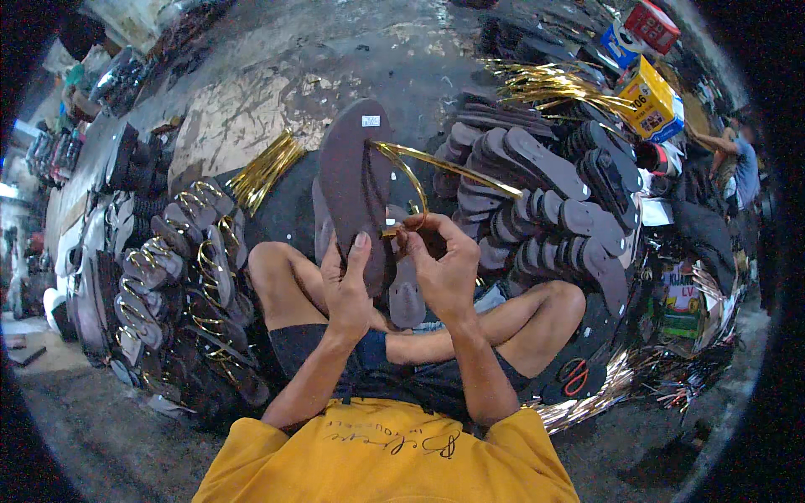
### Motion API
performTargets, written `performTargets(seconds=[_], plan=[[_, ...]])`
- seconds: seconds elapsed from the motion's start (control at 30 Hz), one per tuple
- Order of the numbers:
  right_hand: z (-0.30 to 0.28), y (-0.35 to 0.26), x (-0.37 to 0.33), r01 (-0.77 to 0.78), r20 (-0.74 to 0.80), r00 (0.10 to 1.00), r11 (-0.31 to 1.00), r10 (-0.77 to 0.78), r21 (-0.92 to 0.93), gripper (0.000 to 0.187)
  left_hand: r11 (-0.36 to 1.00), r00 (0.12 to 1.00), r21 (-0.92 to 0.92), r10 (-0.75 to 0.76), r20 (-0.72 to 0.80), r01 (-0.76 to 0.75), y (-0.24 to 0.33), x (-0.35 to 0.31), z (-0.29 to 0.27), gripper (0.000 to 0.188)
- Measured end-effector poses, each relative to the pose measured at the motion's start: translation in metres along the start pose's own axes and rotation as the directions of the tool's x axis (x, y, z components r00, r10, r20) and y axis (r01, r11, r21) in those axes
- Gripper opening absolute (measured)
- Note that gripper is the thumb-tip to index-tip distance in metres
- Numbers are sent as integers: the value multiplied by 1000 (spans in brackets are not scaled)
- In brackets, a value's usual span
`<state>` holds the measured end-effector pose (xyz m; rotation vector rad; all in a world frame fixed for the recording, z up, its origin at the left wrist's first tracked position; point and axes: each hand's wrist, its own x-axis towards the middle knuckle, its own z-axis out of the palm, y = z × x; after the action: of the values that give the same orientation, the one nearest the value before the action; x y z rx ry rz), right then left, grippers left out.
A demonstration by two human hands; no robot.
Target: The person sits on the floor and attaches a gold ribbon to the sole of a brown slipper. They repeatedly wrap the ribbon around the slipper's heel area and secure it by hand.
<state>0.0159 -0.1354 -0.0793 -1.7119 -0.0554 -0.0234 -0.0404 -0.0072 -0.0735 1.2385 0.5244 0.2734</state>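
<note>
I wore a mustard-yellow shirt (pixel 369 474) at the bottom centre of the frame, its short sleeves (pixel 247 448) at lower left and lower right. Dark, looping script (pixel 419 446) ran across it, upside down. Above it showed my black shorts (pixel 300 345). My forearms (pixel 317 373) and knees (pixel 281 270) were bare.

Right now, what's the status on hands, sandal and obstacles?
Left hand gripping dark sole. Right hand pinching gold strap beside it; one end juts right, unheld. Nothing visibly blocking either hand.
</note>
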Motion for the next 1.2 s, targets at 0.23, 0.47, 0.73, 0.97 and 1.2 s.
performTargets(seconds=[0.23, 0.47, 0.73, 0.97, 1.2], plan=[[10, -12, 0, 69, -61, 996, 997, -71, -30, 18, 994, 996, 64, 87, -16, -86, 3, 3, 13, 36], [15, -10, -3, 5, -52, 999, 1000, -4, 23, 20, 971, 990, 193, 131, 51, -138, 3, 11, 9, 36], [-14, -4, 6, -264, 129, 964, 894, 232, 362, 24, 930, 942, -220, -246, 230, 296, 20, 27, -5, 39], [-8, 73, -16, -649, 608, 756, 408, 245, 642, 26, 891, 872, -208, -307, 381, 404, 0, 26, -14, 48], [-44, -26, 20, 298, 2, 954, 954, -298, 11, 16, 953, 891, 148, -300, 340, 264, 34, 37, -31, 53]])
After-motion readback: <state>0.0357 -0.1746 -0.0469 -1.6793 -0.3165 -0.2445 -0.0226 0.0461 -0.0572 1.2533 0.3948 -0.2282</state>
